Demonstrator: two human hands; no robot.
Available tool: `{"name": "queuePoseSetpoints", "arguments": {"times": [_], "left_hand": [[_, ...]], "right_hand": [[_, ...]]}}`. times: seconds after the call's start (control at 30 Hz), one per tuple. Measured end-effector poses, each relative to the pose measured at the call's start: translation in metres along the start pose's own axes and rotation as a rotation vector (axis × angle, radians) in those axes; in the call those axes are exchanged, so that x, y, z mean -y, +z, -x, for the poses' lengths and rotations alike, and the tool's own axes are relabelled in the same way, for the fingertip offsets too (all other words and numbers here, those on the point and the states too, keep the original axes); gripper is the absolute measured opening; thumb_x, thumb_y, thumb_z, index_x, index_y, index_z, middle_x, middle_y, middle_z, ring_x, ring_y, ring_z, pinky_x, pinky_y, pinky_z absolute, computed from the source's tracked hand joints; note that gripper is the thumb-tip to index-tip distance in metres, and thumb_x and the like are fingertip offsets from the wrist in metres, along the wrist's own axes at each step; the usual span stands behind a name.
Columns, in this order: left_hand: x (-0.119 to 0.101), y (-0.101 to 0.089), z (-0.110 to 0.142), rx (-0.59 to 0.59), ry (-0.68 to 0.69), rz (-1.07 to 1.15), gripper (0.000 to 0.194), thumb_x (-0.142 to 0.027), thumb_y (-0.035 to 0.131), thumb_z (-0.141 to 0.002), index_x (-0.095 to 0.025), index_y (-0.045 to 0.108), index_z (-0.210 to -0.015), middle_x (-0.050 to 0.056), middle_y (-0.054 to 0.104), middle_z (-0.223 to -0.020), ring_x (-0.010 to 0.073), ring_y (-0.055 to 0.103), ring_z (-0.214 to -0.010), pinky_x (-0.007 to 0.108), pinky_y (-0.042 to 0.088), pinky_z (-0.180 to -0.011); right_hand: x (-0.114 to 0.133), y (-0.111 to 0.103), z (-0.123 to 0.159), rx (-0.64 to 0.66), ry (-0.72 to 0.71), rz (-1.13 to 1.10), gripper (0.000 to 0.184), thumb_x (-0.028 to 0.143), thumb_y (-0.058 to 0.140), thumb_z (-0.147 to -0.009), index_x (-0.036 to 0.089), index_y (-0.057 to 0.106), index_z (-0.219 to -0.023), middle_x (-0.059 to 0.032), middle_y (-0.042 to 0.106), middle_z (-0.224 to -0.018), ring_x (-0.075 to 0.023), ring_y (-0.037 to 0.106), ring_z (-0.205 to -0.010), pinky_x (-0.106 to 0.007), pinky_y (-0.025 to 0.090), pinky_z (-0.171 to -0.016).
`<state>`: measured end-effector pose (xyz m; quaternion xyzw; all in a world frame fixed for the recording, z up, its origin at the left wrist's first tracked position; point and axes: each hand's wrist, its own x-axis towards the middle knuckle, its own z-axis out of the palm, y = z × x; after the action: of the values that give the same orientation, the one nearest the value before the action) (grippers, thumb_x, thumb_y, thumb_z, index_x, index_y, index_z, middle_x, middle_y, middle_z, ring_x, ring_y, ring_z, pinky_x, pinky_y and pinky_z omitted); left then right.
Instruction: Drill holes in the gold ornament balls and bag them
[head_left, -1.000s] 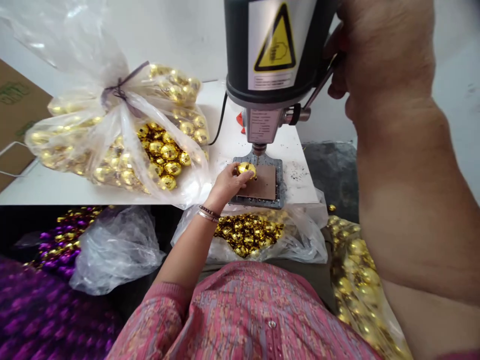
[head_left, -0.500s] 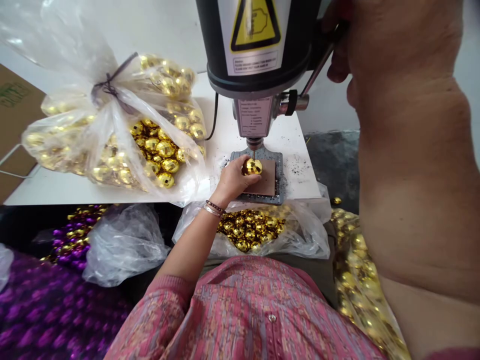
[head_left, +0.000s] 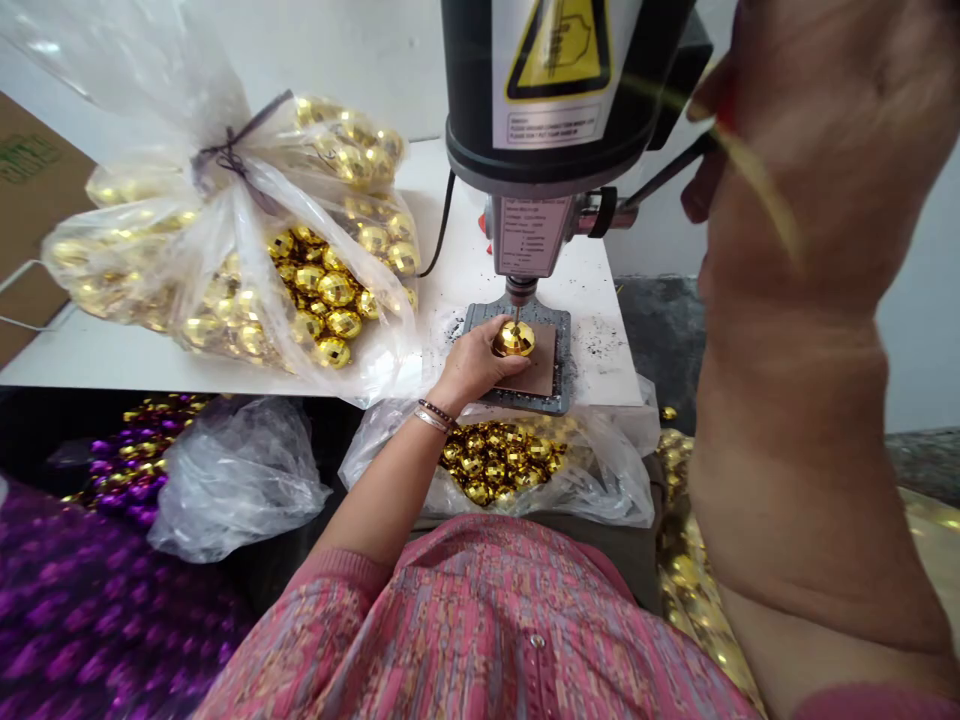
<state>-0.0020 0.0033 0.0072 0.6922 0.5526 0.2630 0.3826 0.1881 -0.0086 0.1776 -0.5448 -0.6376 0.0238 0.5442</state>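
My left hand (head_left: 480, 362) pinches a gold faceted ball (head_left: 514, 338) between thumb and fingers. The ball rests on a brown board (head_left: 536, 375) over the grey base plate (head_left: 559, 395) of a drill press (head_left: 544, 160). The thin drill bit (head_left: 517, 313) meets the top of the ball; how deep it goes I cannot tell. High on the right, my right hand (head_left: 817, 130) is closed round the end of the press's feed lever (head_left: 667, 170), its fingers partly hidden by the wrist. A bit of red shows in its grip.
A tied clear bag (head_left: 225, 250) of gold balls lies on the white table (head_left: 600, 290) at left. Below the table edge an open plastic bag (head_left: 607, 480) holds more gold balls. Purple and gold balls (head_left: 142, 460) are at lower left. Dark shavings surround the base.
The feed lever has swung lower, with my right hand on it. The gold ball now looks turned, its top centred under the bit. The whole view has shifted slightly.
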Motion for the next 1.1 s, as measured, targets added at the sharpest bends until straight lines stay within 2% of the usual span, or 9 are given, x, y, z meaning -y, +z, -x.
{"name": "queuePoseSetpoints", "arguments": {"times": [0.1, 0.13, 0.23, 0.37, 0.47, 0.7, 0.9, 1.1], "left_hand": [[0.001, 0.001, 0.000, -0.002, -0.002, 0.013, 0.069, -0.025, 0.089, -0.073, -0.019, 0.072, -0.139, 0.007, 0.081, -0.115, 0.0250, 0.072, -0.104, 0.033, 0.055, -0.089], [0.001, 0.001, 0.000, -0.004, -0.004, 0.015, 0.070, -0.024, 0.089, -0.072, -0.019, 0.072, -0.140, 0.007, 0.081, -0.115, 0.0250, 0.072, -0.104, 0.033, 0.055, -0.089], [0.002, 0.002, 0.000, -0.014, -0.013, 0.006, 0.072, -0.024, 0.090, -0.073, -0.018, 0.070, -0.142, 0.007, 0.080, -0.118, 0.0258, 0.072, -0.106, 0.033, 0.055, -0.091], [0.003, 0.004, 0.000, -0.001, 0.002, -0.024, 0.069, -0.026, 0.089, -0.075, -0.018, 0.071, -0.141, 0.007, 0.080, -0.118, 0.0264, 0.073, -0.105, 0.034, 0.055, -0.093], [0.002, 0.004, 0.001, -0.013, 0.006, -0.041, 0.067, -0.026, 0.089, -0.077, -0.019, 0.071, -0.141, 0.007, 0.080, -0.120, 0.0270, 0.073, -0.105, 0.036, 0.055, -0.095], [0.000, 0.005, 0.002, -0.034, -0.015, -0.067, 0.071, -0.027, 0.091, -0.075, -0.020, 0.070, -0.142, 0.007, 0.080, -0.118, 0.0282, 0.073, -0.106, 0.038, 0.057, -0.097], [0.006, 0.007, 0.001, -0.020, 0.007, -0.036, 0.066, -0.030, 0.090, -0.077, -0.023, 0.071, -0.140, 0.005, 0.080, -0.118, 0.0277, 0.073, -0.106, 0.037, 0.056, -0.098], [0.004, 0.007, 0.002, -0.029, -0.017, -0.039, 0.068, -0.030, 0.090, -0.076, -0.023, 0.070, -0.140, 0.005, 0.080, -0.117, 0.0268, 0.073, -0.104, 0.036, 0.055, -0.096]], "right_hand": [[0.000, 0.004, 0.029, -0.134, -0.075, -0.039, 0.020, 0.022, 0.038, -0.097, 0.020, 0.028, -0.079, 0.0011, 0.037, -0.071, -0.0036, 0.037, -0.067, -0.022, 0.040, -0.075], [-0.001, 0.005, 0.039, -0.153, -0.094, -0.055, 0.020, 0.021, 0.040, -0.093, 0.020, 0.028, -0.078, 0.0013, 0.036, -0.069, -0.0034, 0.033, -0.065, -0.022, 0.036, -0.070], [-0.009, 0.008, 0.064, -0.204, -0.203, -0.052, 0.018, 0.019, 0.047, -0.089, 0.017, 0.035, -0.076, 0.0025, 0.037, -0.068, -0.0011, 0.033, -0.063, -0.018, 0.031, -0.063], [-0.022, 0.013, 0.078, -0.259, -0.317, 0.000, 0.016, 0.013, 0.052, -0.089, 0.014, 0.043, -0.076, 0.0039, 0.036, -0.067, 0.0000, 0.032, -0.062, -0.016, 0.032, -0.063], [-0.028, 0.017, 0.082, -0.299, -0.335, 0.087, 0.017, 0.021, 0.052, -0.094, 0.015, 0.048, -0.078, 0.0029, 0.041, -0.071, -0.0016, 0.036, -0.065, -0.019, 0.034, -0.065], [-0.037, 0.023, 0.100, -0.303, -0.199, 0.137, 0.033, 0.046, 0.045, -0.104, 0.019, 0.056, -0.087, 0.0011, 0.050, -0.075, -0.0050, 0.047, -0.067, -0.023, 0.042, -0.069], [-0.048, 0.034, 0.105, -0.362, -0.277, 0.048, 0.030, 0.044, 0.042, -0.107, 0.021, 0.055, -0.092, 0.0010, 0.050, -0.076, -0.0048, 0.049, -0.068, -0.023, 0.043, -0.068], [-0.050, 0.044, 0.111, -0.429, -0.393, 0.008, 0.026, 0.036, 0.044, -0.106, 0.019, 0.050, -0.087, 0.0020, 0.049, -0.072, -0.0045, 0.047, -0.064, -0.022, 0.037, -0.064]]}}
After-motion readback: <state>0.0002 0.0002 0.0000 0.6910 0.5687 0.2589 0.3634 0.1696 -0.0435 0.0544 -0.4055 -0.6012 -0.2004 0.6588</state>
